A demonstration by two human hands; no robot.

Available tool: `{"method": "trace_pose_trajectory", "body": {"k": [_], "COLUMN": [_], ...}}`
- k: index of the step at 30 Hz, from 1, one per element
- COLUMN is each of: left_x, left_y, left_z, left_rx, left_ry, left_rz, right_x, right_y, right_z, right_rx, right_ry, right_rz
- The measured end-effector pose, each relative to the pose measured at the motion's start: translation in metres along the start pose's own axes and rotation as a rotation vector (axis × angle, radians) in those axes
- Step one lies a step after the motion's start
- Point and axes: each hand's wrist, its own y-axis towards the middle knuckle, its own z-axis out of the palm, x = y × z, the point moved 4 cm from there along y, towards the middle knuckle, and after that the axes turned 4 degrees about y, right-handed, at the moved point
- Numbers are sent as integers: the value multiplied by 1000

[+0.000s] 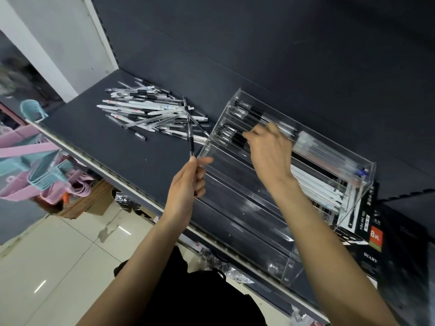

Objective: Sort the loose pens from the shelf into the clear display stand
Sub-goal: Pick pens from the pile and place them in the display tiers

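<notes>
A heap of loose pens point(150, 111), clear, white and black, lies on the dark shelf point(98, 142) to the left. The clear display stand point(263, 220) sits to the right, its stepped trays running down toward the shelf's front edge. Its upper trays hold rows of black-grip pens point(237, 111) and white pens point(317, 182). My left hand point(188, 187) pinches a thin clear pen with a black grip point(191, 137) by its lower end, pointing up at the heap. My right hand point(270, 154) reaches into an upper tray, fingertips closed on the black-grip pens there.
A black boxed diary point(374, 234) stands just right of the stand. Pink and blue plastic baskets point(30, 165) hang below the shelf's left end, over cardboard boxes and a tiled floor point(70, 260). A dark back panel rises behind the shelf.
</notes>
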Motion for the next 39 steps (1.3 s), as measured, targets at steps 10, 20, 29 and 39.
{"method": "trace_pose_trajectory", "body": {"k": [10,20,29,39], "left_x": [-13,-61,-59,-76], "left_y": [0,36,96,101], "left_z": [19,69,71,71], "left_rx": [55,-20,-33,-89], "left_ry": [232,1007,1559,1513], "left_rz": [157,856,1096,1274], "right_x": [9,-48,-71,-53], "right_y": [-23,-17,35,47], "right_z": [-22,-59,-44,-20], "right_rx": [36,-118,-29,-71], "right_ry": [732,1012,326,191], "right_rz": [194,464,190,95]}}
